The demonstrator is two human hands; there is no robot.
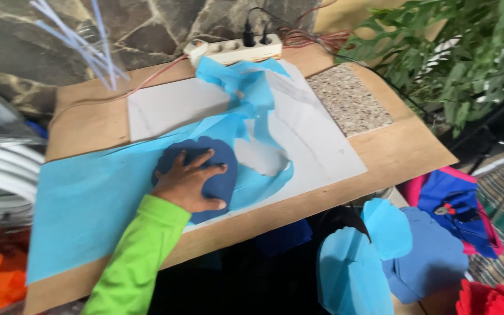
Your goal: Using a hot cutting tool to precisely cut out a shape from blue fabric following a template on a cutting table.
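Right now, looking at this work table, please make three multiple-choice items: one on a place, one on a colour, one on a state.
1. Where does the left hand rest?
A. on the dark blue scalloped piece
B. on the granite slab
C. on the power strip

2. What colour is the sleeve on that arm?
A. red
B. bright green
C. white

3. How is the left hand?
A. closed in a fist
B. pinching a cable
C. flat, fingers spread

Answers: 1 A, the palm lies on the dark blue piece over the light blue sheet. 2 B, the sleeve is bright green. 3 C, the fingers are spread and press down flat.
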